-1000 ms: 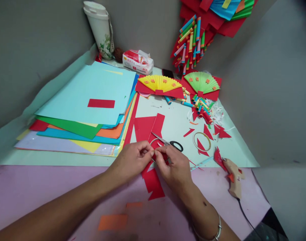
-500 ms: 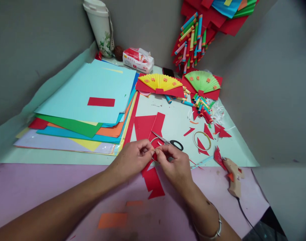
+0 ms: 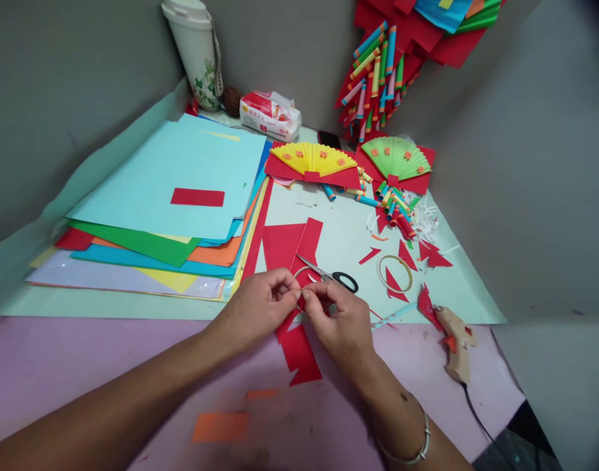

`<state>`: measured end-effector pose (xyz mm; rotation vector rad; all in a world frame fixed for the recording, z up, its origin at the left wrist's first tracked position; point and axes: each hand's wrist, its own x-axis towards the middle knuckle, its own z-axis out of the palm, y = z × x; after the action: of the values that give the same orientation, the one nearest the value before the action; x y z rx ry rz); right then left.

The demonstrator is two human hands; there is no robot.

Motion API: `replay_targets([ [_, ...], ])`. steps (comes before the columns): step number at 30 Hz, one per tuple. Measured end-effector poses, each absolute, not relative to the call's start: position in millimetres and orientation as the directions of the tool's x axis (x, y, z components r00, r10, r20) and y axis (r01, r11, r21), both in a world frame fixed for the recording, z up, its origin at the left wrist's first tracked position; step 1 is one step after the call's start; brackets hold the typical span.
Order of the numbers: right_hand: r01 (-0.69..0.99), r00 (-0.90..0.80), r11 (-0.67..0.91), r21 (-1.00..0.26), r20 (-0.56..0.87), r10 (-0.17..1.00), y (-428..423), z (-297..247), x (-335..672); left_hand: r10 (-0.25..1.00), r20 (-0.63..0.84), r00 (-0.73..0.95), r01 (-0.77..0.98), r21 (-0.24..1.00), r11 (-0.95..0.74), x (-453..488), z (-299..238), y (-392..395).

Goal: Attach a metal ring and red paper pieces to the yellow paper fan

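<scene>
A red paper piece is seen nearest, on the pink table. Just above it, a thin ring is pinched between the fingertips of the left hand and the right hand. Scissors are laid just beyond.

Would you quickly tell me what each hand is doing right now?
Left hand: closed, pinching the tape ring.
Right hand: closed, pinching the same tape ring.

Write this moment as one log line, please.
left hand: pinches tape ring | right hand: pinches same ring | under hands: red paper | nearby: scissors, glue gun
</scene>
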<state>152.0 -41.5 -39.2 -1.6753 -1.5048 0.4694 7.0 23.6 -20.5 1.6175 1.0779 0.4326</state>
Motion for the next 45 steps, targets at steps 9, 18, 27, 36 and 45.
replay_targets([
  [9,0.467,0.277,-0.055,-0.882,0.087,0.957,-40,-34,151,0.805,-0.245,0.54,0.43,0.903,-0.013,6,-21,24],
  [18,0.308,0.293,-0.159,-0.938,-0.065,0.954,-38,-33,151,0.799,-0.25,0.548,0.424,0.906,-0.008,6,-21,23],
  [27,0.556,0.269,-0.019,-0.831,0.158,0.95,-41,-38,150,0.806,-0.236,0.542,0.434,0.9,-0.028,7,-27,23],
  [36,0.721,0.187,0.071,-0.689,0.292,0.938,-42,-44,152,0.813,-0.233,0.533,0.417,0.909,-0.012,7,-21,23],
  [45,0.416,0.281,-0.082,-0.906,0.042,0.959,-40,-35,150,0.81,-0.24,0.536,0.401,0.916,0.007,6,-20,25],
])
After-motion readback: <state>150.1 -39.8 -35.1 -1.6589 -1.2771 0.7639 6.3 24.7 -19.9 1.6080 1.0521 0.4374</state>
